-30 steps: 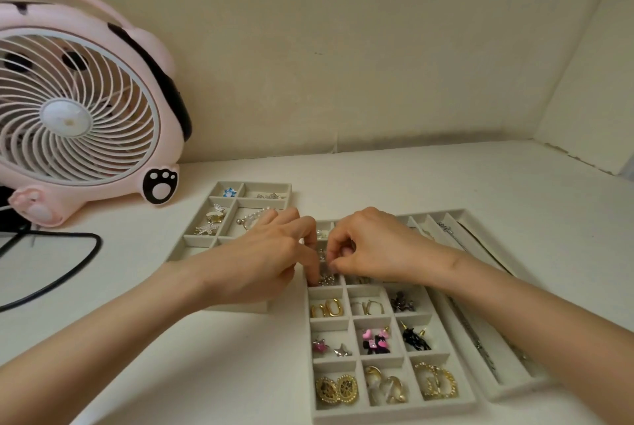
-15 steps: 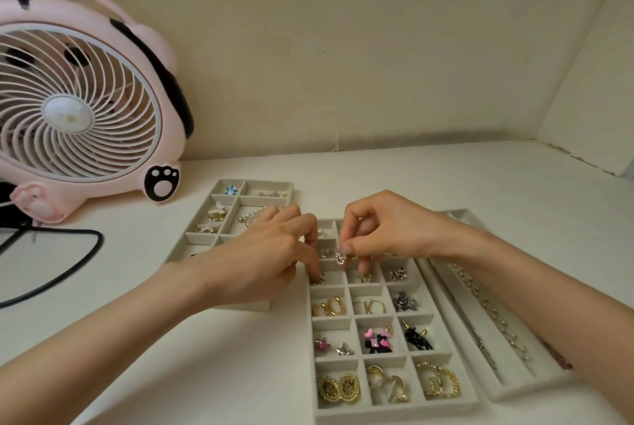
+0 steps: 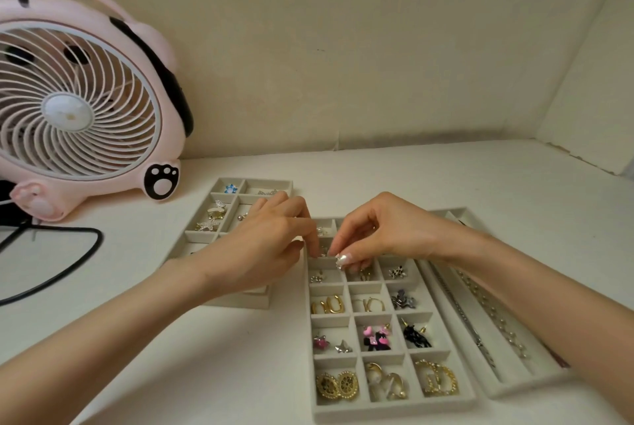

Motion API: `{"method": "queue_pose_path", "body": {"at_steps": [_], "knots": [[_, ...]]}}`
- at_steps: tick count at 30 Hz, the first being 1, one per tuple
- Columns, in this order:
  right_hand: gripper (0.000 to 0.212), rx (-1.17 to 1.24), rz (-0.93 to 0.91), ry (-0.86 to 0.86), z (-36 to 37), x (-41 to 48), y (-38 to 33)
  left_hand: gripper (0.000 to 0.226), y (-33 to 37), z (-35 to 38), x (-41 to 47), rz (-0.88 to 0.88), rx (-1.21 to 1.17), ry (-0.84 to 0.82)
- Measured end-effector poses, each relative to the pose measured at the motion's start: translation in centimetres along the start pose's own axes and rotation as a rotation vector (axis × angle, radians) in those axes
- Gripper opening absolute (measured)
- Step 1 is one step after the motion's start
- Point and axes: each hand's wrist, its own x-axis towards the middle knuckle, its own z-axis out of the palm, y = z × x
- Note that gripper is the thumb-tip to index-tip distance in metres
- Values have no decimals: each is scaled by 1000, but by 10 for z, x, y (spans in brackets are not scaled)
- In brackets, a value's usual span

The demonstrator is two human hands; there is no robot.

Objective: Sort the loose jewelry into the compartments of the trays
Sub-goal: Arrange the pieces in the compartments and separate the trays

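Right hand: thumb and forefinger closed tight on a small silver piece, too tiny to name further, held just above the dividers in the upper rows of the grid tray. Left hand: fingers curled, tips down in the neighbouring compartment of the left column, close to the right fingertips; cannot tell whether they pinch anything or only steady what lies there. Likely trouble, as I judge it: the piece is small and slick, so a loose pinch could drop it into the wrong cell, among the studs already lying directly below. With both hands crowded over one spot, a knuckle might also nudge the thin divider walls or flick a neighbour out. Outward: lower cells hold gold hoops, pink-and-black earrings, gold discs. Right of it, touching, a long-slot tray with chains. Left, partly under the left wrist, a second compartment tray with silver pieces. Beyond, a pink fan and black cable.
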Motion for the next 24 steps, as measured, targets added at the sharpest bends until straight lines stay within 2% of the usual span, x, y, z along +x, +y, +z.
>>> {"method": "queue_pose_path", "body": {"at_steps": [6, 12, 18, 24], "knots": [[11, -223, -63, 57, 11, 6, -3, 32, -1, 3, 0, 54, 18, -27], [13, -330, -62, 71, 16, 12, -3, 41, -3, 6, -4, 112, 137, -33], [10, -406, -70, 98, 16, 15, -3, 40, -2, 7, -5, 140, 173, 12], [7, -720, -75, 91, 22, 14, -8, 40, -1, 7, -4, 147, 169, 27]]}}
